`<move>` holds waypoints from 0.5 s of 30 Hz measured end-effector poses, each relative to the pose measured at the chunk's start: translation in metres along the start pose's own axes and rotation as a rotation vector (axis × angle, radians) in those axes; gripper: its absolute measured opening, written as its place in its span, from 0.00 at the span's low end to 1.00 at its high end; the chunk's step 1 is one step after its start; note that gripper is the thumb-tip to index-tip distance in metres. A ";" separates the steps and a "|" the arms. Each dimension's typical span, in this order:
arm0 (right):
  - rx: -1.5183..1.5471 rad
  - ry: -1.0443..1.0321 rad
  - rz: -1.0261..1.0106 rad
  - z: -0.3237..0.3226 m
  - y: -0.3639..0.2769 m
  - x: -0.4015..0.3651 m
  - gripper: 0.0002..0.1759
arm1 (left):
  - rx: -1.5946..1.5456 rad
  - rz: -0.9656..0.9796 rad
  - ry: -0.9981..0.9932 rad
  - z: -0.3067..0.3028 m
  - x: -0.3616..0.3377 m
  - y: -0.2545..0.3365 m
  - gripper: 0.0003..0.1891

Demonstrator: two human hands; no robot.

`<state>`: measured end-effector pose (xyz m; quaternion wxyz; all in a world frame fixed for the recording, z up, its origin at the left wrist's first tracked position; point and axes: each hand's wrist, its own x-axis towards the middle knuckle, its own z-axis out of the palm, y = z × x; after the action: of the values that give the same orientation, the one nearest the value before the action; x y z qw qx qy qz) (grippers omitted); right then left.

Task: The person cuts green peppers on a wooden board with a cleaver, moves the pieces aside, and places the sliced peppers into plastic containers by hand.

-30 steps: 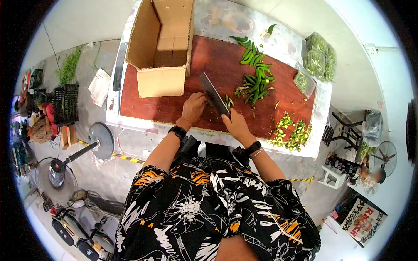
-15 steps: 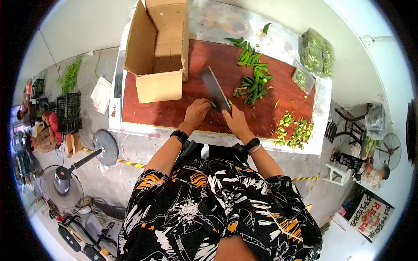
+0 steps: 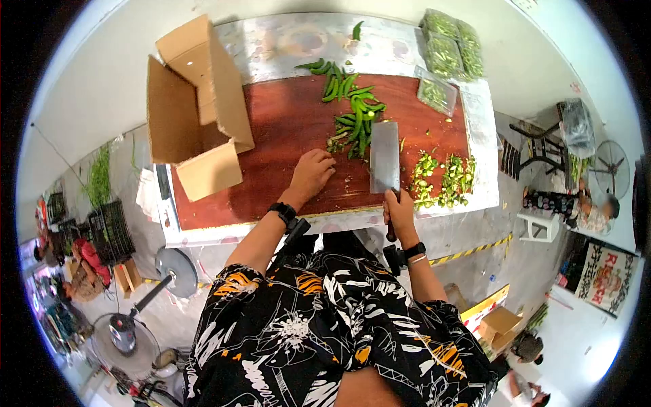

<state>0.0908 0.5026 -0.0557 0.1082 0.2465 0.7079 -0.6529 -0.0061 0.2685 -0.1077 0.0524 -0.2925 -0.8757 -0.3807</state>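
We look down from head height on a dark red cutting board (image 3: 271, 129) that fills the middle of the frame. A person in a black patterned shirt stands at its lower edge.

The left hand (image 3: 312, 173) rests on the board at centre with its fingers curled under. It sits just below and left of a heap of whole green peppers (image 3: 352, 115). We cannot tell whether it pins a pepper.

The right hand (image 3: 400, 207), at the board's lower edge right of centre, is closed around the handle of a cleaver (image 3: 384, 157). The broad blade points up the frame with its flat face towards us. It lies between the whole peppers on its left and a pile of chopped pieces (image 3: 444, 180) on its right. We cannot tell whether it touches the board.

An open cardboard box (image 3: 193, 129) stands at the upper left of the board. Clear bags of greens (image 3: 451, 47) lie at the upper right.

We judge this to be a pause between cuts, with the chopped pieces set aside on the right. The next cut seems to call for a few whole peppers drawn under the left hand and lined up. The blade would need turning edge down, with the fingertips kept tucked away from it.
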 end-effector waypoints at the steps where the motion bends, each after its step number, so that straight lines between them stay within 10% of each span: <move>1: 0.034 0.039 0.013 -0.004 0.004 -0.002 0.14 | 0.039 -0.009 -0.052 0.005 -0.001 0.000 0.09; 6: 0.075 0.099 0.081 -0.021 0.012 -0.009 0.14 | 0.215 -0.059 -0.209 0.005 -0.006 0.003 0.07; 15: 0.098 0.103 0.059 -0.031 0.009 -0.003 0.13 | 0.134 -0.186 0.144 -0.001 0.076 -0.018 0.11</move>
<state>0.1026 0.5326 -0.0585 0.0785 0.3056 0.6723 -0.6696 -0.0785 0.2938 -0.0943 0.0989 -0.1780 -0.9164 -0.3446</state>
